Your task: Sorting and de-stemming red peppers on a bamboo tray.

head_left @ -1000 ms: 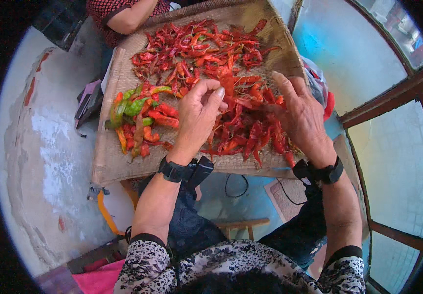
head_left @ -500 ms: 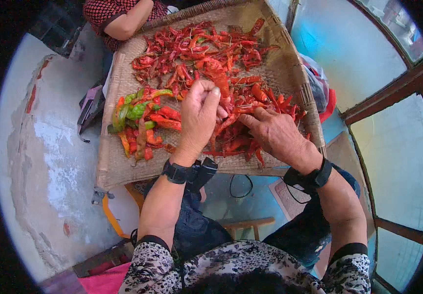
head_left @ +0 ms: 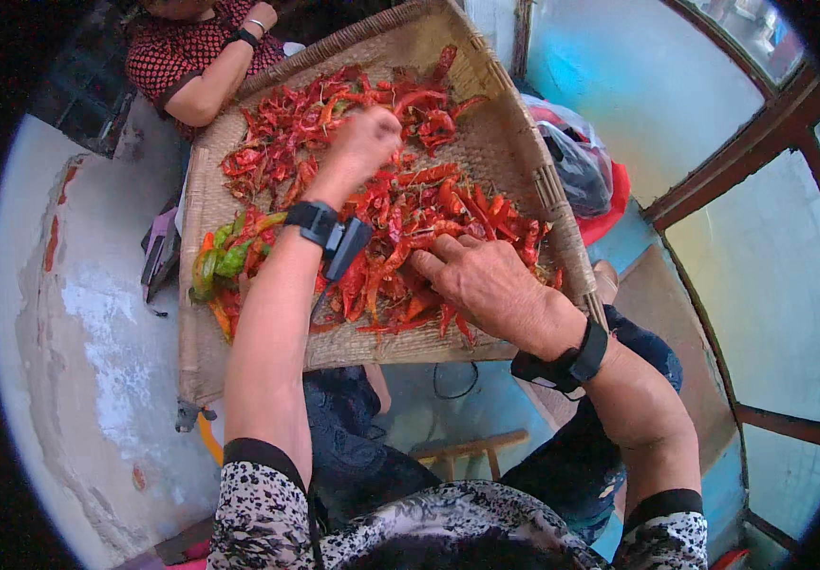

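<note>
Peppers [head_left: 398, 211] touch the loosely bent right hand [head_left: 488, 287]; left hand [head_left: 368, 142] blurred, I cannot tell whether either grips.

Tan, four-sided woven tray [head_left: 500, 123] with a raised rim, in front of me, carries wrinkled, glossy red peppers [head_left: 395, 223], spread across its far part and heaped toward my side; at my left lie curved, smooth green peppers [head_left: 231, 259], mixed with yellow and orange ones.
</note>
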The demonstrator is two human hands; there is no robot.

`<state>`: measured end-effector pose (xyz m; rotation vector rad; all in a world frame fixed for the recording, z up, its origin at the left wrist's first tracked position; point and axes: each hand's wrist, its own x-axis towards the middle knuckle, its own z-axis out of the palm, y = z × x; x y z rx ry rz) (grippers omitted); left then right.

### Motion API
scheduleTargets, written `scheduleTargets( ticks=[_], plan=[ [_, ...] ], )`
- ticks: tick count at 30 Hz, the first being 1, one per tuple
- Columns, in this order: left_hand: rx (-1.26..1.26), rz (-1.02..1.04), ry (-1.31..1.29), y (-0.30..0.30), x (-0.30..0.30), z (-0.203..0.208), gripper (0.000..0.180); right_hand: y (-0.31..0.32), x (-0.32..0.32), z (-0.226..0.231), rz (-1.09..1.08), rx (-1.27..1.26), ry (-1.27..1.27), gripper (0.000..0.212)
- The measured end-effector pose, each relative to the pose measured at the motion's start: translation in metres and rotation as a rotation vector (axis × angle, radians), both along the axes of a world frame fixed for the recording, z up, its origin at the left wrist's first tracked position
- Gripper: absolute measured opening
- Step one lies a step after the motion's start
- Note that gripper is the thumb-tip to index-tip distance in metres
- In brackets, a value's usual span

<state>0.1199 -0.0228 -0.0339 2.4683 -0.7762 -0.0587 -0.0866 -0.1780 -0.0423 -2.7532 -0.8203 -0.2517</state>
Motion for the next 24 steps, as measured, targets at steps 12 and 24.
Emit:
scheduleTargets(
  ticks=[12, 24],
  plan=[
    [0.303, -0.055, -0.069, -0.008, -0.038, -0.024, 0.011, -0.006, 0.002, 0.001, 0.031, 0.109, -0.109, 0.016],
    [-0.297, 0.021, 0.119, 0.016, -0.073, 0.011, 0.014, -0.007, 0.0, 0.011, 0.041, 0.088, -0.055, 0.026]
  ],
)
